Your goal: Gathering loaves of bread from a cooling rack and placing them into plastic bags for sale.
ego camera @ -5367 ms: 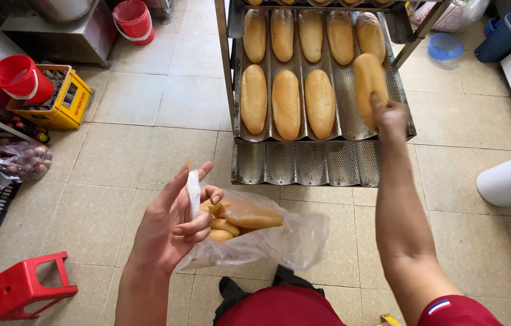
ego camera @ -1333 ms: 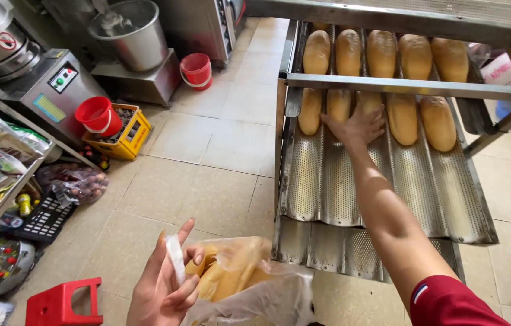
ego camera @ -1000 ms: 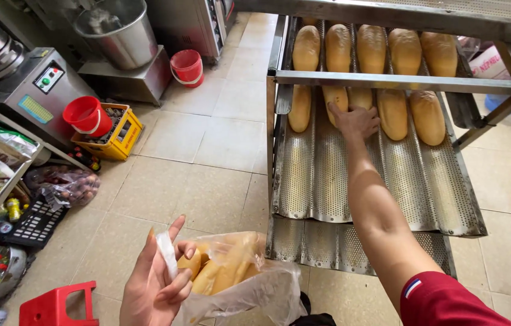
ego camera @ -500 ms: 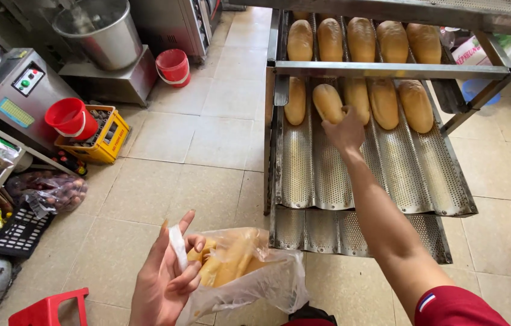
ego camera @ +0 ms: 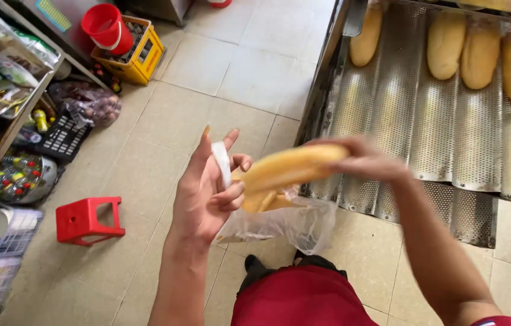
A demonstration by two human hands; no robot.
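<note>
My left hand (ego camera: 207, 187) grips the rim of a clear plastic bag (ego camera: 292, 223) that hangs open below it with several bread rolls inside. My right hand (ego camera: 367, 160) holds a long golden bread roll (ego camera: 285, 169) level, its left end over the bag's mouth next to my left fingers. Beyond my right arm lies a perforated corrugated metal baking tray (ego camera: 412, 145), with several more rolls (ego camera: 479, 51) at its far end.
A small red plastic stool (ego camera: 86, 218) stands on the tiled floor at left. Further back are a yellow crate (ego camera: 141, 54) and a red bucket (ego camera: 107, 27). A shelf with packets and bottles (ego camera: 2, 90) runs along the left edge.
My right hand took a roll off the tray and pulled it back to the bag's mouth. The view tilted down and nearer to the hands.
</note>
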